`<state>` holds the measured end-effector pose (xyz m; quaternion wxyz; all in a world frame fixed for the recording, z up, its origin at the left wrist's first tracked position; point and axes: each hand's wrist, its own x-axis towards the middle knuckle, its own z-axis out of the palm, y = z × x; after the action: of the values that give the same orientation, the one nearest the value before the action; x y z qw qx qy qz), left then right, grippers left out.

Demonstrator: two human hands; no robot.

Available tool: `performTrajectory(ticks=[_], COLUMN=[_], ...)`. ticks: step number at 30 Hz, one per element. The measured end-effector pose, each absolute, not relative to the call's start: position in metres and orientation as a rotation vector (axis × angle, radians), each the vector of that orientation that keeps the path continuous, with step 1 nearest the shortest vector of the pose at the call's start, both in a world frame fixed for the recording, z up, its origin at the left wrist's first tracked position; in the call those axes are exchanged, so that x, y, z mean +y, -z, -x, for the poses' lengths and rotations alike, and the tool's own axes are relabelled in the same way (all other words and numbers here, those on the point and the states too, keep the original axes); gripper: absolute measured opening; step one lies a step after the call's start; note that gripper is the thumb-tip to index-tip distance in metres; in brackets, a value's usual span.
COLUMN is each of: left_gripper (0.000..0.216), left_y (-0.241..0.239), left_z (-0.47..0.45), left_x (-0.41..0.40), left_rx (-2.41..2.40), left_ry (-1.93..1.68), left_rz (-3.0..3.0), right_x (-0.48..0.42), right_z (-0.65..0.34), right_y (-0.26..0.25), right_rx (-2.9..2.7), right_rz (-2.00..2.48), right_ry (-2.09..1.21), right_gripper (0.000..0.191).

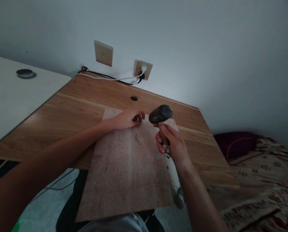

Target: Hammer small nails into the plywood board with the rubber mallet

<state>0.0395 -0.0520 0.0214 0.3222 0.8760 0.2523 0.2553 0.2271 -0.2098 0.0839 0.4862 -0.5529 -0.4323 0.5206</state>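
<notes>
My right hand (pixel 171 141) is wrapped around the upper handle of a hammer (pixel 173 174), just below its dark, blunt head (pixel 160 113). The handle is whitish with dark marks and slants down to the right. My left hand (pixel 129 119) rests at the far part of a thin wooden board (pixel 124 180), its fingers curled downward. Whatever its fingertips hold, if anything, is too small to make out. A few small nails (pixel 138 140) lie on the board just below the left hand.
The board lies on a wooden table (pixel 69 104) and overhangs its near edge. A white tabletop (pixel 15 93) with a round dark-topped object (pixel 25 73) is at left. Cables (pixel 105 76) run to a wall socket (pixel 142 70). Patterned fabric (pixel 259 180) is at right.
</notes>
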Motion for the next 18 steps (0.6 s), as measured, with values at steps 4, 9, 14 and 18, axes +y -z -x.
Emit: performTrajectory(ticks=[4,9,14,18], left_gripper=[0.044,0.051,0.054,0.057], left_y=[-0.02,-0.017,-0.015,-0.015], left_z=[-0.039,-0.039,-0.038,-0.037], left_x=[-0.053,-0.052,-0.051,-0.049], left_rx=[0.648,0.613,0.621,0.627], left_ry=[-0.695,-0.732,-0.714,-0.718], left_rz=[-2.259,-2.232,-2.217,-2.194], right_x=[-0.192,-0.192,-0.197,-0.198], right_z=[-0.221,-0.217,-0.215,-0.215], right_y=[-0.078,-0.062,-0.054,-0.054], right_rx=[-1.054,-1.045,-1.08,-1.116], right_rz=[1.319,1.326,1.351,1.377], right_ry=[-1.275,-1.317,-1.298,-1.298], right_gripper=[0.05,0.049,0.046,0.052])
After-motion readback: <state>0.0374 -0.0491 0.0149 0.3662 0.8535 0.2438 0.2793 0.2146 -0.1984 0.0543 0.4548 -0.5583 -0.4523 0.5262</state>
